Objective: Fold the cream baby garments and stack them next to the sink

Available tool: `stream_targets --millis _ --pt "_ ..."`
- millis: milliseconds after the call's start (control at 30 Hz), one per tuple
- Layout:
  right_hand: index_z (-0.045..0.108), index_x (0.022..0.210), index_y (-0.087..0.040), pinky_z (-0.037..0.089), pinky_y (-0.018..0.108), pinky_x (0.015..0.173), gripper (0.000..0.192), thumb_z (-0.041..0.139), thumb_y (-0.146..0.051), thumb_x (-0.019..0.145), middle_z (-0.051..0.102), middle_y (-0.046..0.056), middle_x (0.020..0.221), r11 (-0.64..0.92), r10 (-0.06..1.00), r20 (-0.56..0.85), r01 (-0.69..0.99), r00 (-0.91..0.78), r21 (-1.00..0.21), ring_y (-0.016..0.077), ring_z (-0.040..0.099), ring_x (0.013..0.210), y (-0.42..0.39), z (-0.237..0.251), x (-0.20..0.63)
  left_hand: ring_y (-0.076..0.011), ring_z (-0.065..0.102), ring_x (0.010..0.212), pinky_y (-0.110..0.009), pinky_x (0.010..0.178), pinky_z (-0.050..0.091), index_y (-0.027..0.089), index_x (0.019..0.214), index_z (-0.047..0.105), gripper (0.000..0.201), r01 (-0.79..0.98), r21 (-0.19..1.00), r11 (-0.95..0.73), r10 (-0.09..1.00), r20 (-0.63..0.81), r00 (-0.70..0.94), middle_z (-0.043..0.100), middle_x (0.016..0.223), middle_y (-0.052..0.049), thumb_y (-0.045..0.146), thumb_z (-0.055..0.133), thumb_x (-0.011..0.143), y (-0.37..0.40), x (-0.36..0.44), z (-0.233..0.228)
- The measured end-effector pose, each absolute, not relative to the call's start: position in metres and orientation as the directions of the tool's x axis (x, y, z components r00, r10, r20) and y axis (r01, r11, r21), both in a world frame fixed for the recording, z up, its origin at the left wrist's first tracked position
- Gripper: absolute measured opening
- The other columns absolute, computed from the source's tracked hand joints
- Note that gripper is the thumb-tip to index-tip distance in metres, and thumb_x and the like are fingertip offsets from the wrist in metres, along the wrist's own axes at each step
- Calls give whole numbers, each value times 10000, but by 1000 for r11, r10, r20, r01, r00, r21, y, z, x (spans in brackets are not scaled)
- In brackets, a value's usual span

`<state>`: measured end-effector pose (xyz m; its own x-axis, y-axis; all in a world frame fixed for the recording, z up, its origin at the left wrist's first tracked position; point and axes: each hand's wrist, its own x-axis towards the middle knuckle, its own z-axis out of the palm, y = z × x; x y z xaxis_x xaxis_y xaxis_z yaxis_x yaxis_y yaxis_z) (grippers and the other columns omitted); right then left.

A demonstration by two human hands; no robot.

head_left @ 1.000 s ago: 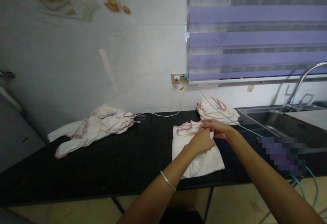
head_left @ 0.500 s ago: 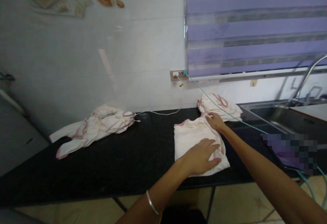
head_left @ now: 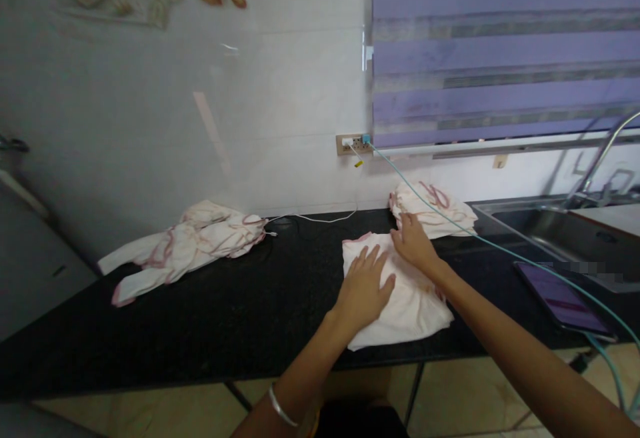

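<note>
A white garment with pink trim (head_left: 400,315) lies folded into a rough square on the black counter. My left hand (head_left: 363,288) rests flat on its left half, fingers spread. Over the garment's upper right part is my right hand (head_left: 413,241), its fingers stretched out and pointing toward the wall; nothing shows in its grasp. Just behind it sits a folded pile of white cloth with pink edging (head_left: 435,208), against the wall. Farther left lies a crumpled white garment with pink trim (head_left: 195,241), sleeves extended toward the left.
A tablet (head_left: 565,301) lies at the right, near the counter's front edge. A teal cable (head_left: 415,191) runs from the wall socket (head_left: 353,144) across the folded pile. The steel sink (head_left: 545,225) is at the right, and a white cable (head_left: 320,219) lies by the wall.
My left hand has moved up and left across the garment. My right hand has released the garment's upper edge and spread out; that corner now lies folded in.
</note>
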<state>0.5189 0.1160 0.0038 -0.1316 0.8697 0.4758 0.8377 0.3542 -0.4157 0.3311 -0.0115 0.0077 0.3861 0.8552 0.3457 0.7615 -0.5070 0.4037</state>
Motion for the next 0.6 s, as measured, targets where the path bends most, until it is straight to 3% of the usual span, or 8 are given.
stream_targets --millis 67,167,267,400,500,600 --pt "377 1557 -108 283 476 1228 624 449 -396 1009 406 210 1580 560 803 454 750 -386 -353 304 353 1480 97 -9 511 -385 262 1550 -594 1254 196 209 1523 493 578 791 421 -444 888 326 325 396 1638 -138 423 512 986 1 324 -4" --pt "466 1533 -206 212 545 1243 566 383 -476 1043 454 137 1586 606 795 287 723 -534 -334 291 361 1486 70 -36 507 -409 323 1516 -619 1243 181 251 1472 548 554 815 422 -398 910 297 290 447 1607 -127 436 578 950 9 318 -27" --pt "503 1512 -212 163 587 1243 564 387 -505 1044 438 140 1601 537 843 251 769 -476 -345 309 317 1512 59 -48 509 -408 255 1544 -598 1249 179 276 1465 549 569 826 420 -377 912 322 252 397 1640 -107 471 603 933 9 318 -39" --pt "491 1497 -158 191 529 1260 583 442 -491 1021 439 169 1585 565 819 409 692 -403 -449 288 314 1512 57 -36 516 -421 194 1557 -563 1249 214 188 1420 557 597 775 563 -288 929 362 82 287 1671 -170 476 650 905 11 315 -38" --pt "446 1496 -178 260 466 1256 580 462 -490 1008 466 155 1546 613 773 567 564 -284 -554 244 391 1465 42 -23 521 -373 320 1512 -513 1232 293 126 1358 538 520 607 770 -198 911 373 -175 308 1604 -233 417 613 935 19 304 -37" --pt "412 1506 -226 269 484 1260 627 553 -503 961 452 135 1545 629 759 596 534 -263 -565 261 380 1476 3 -24 517 -290 546 1321 -469 1098 481 160 1288 520 389 288 937 -199 881 299 -366 440 1444 -207 370 550 962 28 288 -41"
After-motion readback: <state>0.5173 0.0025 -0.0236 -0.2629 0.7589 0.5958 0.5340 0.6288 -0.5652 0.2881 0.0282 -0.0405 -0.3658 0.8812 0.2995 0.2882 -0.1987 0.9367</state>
